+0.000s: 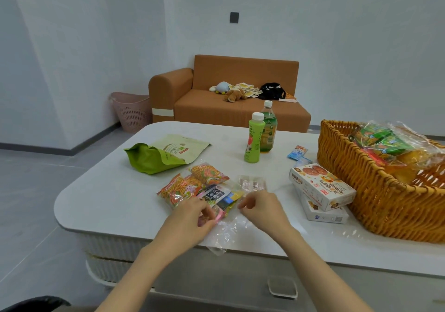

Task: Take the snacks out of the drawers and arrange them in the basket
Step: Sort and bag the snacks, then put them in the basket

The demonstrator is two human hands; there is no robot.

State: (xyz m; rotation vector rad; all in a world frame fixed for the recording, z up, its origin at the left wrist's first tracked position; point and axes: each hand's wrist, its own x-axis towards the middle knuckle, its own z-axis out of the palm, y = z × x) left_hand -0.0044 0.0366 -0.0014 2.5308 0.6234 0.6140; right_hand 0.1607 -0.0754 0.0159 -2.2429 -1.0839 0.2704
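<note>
On the counter [108, 191] the basket [361, 191] stands at the right edge, partly filled, so the arranging seems in hand. At the near edge lies a clear bag [224, 198] of small snacks: the left grip [192, 213] holds its pink end, and the right grip [262, 210] pinches its film. Next, I think, both must lift it across into the basket.

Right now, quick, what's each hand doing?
The left hand grips the small snack packets.
The right hand seems to pinch the clear bag around them.
</note>
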